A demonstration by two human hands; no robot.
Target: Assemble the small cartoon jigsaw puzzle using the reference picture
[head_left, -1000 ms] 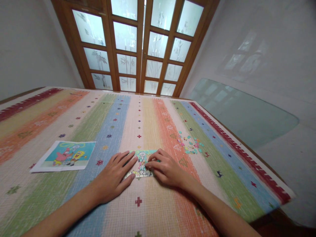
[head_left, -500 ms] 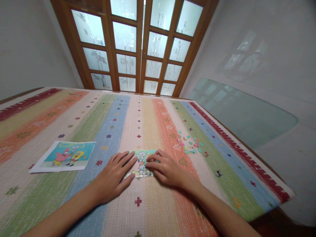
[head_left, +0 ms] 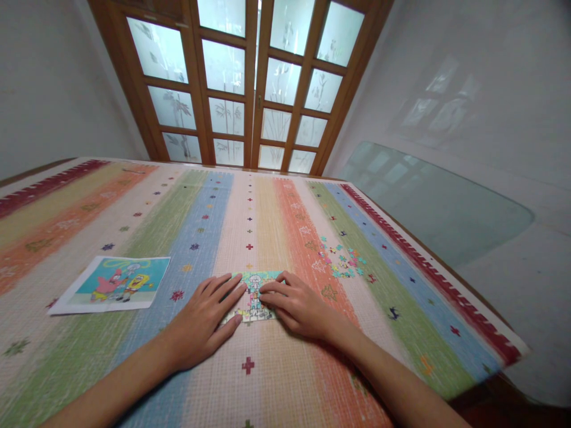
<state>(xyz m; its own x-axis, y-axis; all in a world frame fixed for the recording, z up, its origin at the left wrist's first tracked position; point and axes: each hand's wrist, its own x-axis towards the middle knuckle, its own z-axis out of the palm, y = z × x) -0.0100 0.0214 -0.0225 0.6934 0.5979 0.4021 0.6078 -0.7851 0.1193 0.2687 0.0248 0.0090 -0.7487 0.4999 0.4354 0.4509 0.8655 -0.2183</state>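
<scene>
A partly assembled jigsaw puzzle (head_left: 255,292) lies on the striped tablecloth (head_left: 267,220) in front of me. My left hand (head_left: 203,324) lies flat with fingers stretched out, pressing on the puzzle's left side. My right hand (head_left: 298,306) rests on the puzzle's right side, fingers extended and lightly curved, fingertips touching the pieces. Both hands cover much of the puzzle. A loose pile of puzzle pieces (head_left: 343,263) lies to the right, beyond my right hand.
A printed cartoon reference picture (head_left: 111,284) lies on the cloth at the left. Wooden glass-paned doors (head_left: 250,83) stand behind the table. A sheet of glass (head_left: 428,202) leans by the wall on the right, past the table's right edge (head_left: 446,279).
The camera has tilted slightly. Both hands stay on the puzzle; my right fingers have shifted a little to the left.
</scene>
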